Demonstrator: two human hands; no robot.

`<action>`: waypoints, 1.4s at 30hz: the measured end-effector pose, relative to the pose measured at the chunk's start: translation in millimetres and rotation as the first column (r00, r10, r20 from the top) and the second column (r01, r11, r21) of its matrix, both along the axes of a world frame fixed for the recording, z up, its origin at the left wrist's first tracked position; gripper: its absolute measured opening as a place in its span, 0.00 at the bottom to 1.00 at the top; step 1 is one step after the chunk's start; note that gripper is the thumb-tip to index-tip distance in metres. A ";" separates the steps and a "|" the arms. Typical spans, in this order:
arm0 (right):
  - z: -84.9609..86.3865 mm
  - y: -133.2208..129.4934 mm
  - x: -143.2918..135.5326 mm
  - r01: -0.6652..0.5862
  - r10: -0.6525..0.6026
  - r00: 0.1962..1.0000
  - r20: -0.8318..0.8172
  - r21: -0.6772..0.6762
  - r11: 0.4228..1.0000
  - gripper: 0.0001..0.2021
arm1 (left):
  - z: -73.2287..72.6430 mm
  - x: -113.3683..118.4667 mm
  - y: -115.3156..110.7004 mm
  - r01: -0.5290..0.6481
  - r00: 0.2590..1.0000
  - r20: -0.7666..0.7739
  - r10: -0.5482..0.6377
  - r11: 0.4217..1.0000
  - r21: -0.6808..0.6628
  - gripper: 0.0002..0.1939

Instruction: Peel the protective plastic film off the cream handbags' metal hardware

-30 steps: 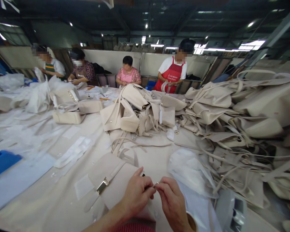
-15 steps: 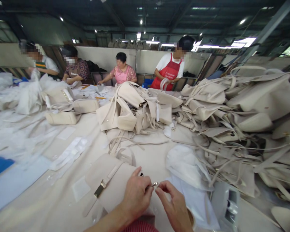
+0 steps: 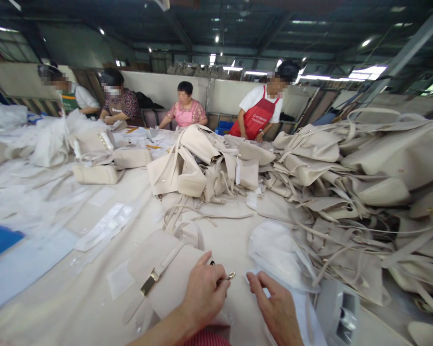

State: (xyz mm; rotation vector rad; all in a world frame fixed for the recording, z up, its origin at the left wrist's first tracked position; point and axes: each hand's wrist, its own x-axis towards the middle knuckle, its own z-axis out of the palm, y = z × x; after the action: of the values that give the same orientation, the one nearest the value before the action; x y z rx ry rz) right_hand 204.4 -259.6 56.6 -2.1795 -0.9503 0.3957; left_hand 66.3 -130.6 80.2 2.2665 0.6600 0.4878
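Observation:
My left hand [image 3: 205, 293] rests on a beige handbag [image 3: 166, 269] lying in front of me. Its thumb and fingers pinch a small shiny metal clasp [image 3: 231, 276] that juts out to the right; the part inside the grip is hidden. A dark bit [image 3: 212, 263] shows beside the knuckles. Across the bag's flap runs a strap with a gold-toned buckle [image 3: 150, 282]. To the right of the clasp and apart from it, my right hand [image 3: 276, 305] hovers with fingers loosely bent and apart, and I see nothing in it.
Beige bags form a heap [image 3: 209, 163] ahead and a larger pile [image 3: 375, 182] on the right. A white plastic bag [image 3: 277, 250] and a grey device [image 3: 337, 312] lie near my right hand. A blue item [image 3: 2, 240] is at left. Several co-workers stand or sit across the table.
My right hand has drawn away from the clasp, to the right, and its pinch has loosened. The left hand keeps its hold. Across the table, the person in the red apron has lowered their hands.

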 end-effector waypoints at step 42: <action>53.0 128.9 -29.5 -0.448 0.579 0.567 -0.585 0.370 0.814 0.11 | 37.5 -72.6 94.8 -0.211 0.970 0.143 0.195 0.972 0.105 0.19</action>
State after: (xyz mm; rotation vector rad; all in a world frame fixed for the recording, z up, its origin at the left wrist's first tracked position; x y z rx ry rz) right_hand 174.9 -130.8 109.6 -1.3380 -1.1098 1.2494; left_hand -6.3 -35.9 117.7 2.2645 0.8187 0.7891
